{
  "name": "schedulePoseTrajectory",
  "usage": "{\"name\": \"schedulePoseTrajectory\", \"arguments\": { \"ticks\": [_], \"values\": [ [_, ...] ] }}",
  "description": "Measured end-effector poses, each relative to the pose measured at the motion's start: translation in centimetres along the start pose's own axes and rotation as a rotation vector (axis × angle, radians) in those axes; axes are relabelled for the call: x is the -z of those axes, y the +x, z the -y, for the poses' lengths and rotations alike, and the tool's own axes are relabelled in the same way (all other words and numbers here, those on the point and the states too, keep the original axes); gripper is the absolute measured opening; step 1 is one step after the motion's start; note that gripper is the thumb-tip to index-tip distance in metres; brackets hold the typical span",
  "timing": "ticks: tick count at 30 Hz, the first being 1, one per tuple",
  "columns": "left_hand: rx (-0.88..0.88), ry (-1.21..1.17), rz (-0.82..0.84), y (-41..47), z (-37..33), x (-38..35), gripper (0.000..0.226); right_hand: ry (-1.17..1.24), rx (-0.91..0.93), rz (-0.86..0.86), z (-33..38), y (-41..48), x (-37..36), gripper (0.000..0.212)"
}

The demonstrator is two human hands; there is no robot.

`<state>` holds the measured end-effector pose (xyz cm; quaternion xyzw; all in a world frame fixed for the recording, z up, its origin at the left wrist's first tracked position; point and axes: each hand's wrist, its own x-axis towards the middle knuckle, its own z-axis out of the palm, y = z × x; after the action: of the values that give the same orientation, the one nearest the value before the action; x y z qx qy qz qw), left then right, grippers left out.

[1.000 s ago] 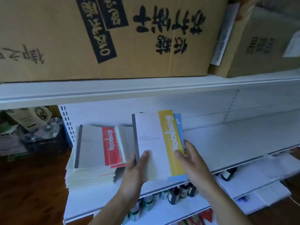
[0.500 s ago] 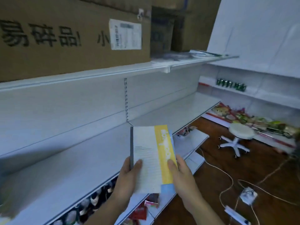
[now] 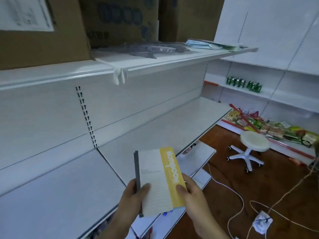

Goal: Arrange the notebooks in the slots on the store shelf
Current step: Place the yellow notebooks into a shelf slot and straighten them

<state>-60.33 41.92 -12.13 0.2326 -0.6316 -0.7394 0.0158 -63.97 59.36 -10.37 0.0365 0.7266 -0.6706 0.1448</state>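
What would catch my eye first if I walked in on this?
Probably the notebook with the yellow stripe, held in the middle by the left hand and the right hand above a white shelf. Big cardboard boxes fill the top shelf at upper left, and a white stool stands to the right.

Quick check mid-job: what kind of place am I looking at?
Probably a small retail store, partly stocked: long white metal display shelves, with green drink cans and colourful snack packets in the background.
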Motion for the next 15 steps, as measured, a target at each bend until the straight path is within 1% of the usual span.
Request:
{"name": "schedulePoseTrajectory", "arguments": {
  "ticks": [2,5,9,12,15],
  "values": [
    [0.015,0.028,-0.015,3.1,0.0,-0.4,0.017,-0.052,-0.029,0.032,0.5,3.7,0.5,0.031],
    [-0.001,0.143,-0.058,7.1,-0.4,-0.4,0.022,-0.176,-0.027,0.123,1.9,8.7,0.1,0.033],
    [-0.029,0.343,-0.21,10.9,-1.5,0.5,0.025,-0.294,0.006,0.232,4.1,13.9,-2.3,0.034],
    [-0.053,0.378,-0.299,13.0,-2.8,1.0,0.024,-0.327,0.064,0.283,5.2,17.6,-4.3,0.035],
    [-0.042,0.351,-0.369,14.7,-3.5,0.3,0.025,-0.329,0.103,0.332,5.9,20.7,-4.8,0.036]
  ]
}}
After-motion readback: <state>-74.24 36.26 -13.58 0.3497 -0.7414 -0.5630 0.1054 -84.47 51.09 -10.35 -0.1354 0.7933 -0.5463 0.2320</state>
